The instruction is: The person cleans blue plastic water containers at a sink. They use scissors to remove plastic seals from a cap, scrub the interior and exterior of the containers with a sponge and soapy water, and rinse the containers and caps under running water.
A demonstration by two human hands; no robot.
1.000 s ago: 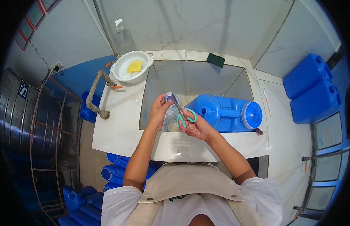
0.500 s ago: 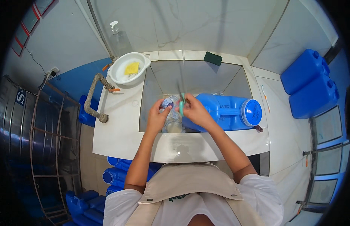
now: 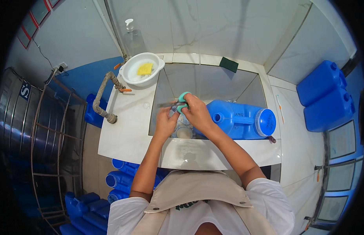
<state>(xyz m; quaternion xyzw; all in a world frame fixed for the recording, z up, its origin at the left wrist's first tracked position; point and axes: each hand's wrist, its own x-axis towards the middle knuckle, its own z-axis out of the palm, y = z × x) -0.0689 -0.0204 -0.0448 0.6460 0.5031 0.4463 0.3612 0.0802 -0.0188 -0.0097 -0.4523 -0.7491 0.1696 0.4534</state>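
Note:
My right hand [image 3: 198, 114] grips a pair of scissors [image 3: 184, 96] with teal handles, fingers in the loops. The blades point left, over my left hand [image 3: 165, 122]. My left hand is closed around a clear, ribbed plastic piece [image 3: 173, 112] that looks like a bottle; the fingers and scissors hide most of it. Beneath both hands, clear plastic bottles [image 3: 184, 132] lie in the sink [image 3: 218, 80]. Close to my right hand, a blue water jug [image 3: 229, 121] lies on its side across the sink, its wide capped end toward the right.
A white basin [image 3: 129, 81] holding a yellow sponge [image 3: 145, 69] stands at the counter's left, by a pipe tap [image 3: 98, 102] and a pump bottle [image 3: 134, 41]. A green scouring pad [image 3: 229, 64] rests on the back ledge. Blue containers [image 3: 327, 105] stand at right; more lie below left.
The scissors have turned from upright to pointing left, across the piece in my left hand. Both hands have come closer together. The whole view has shifted slightly.

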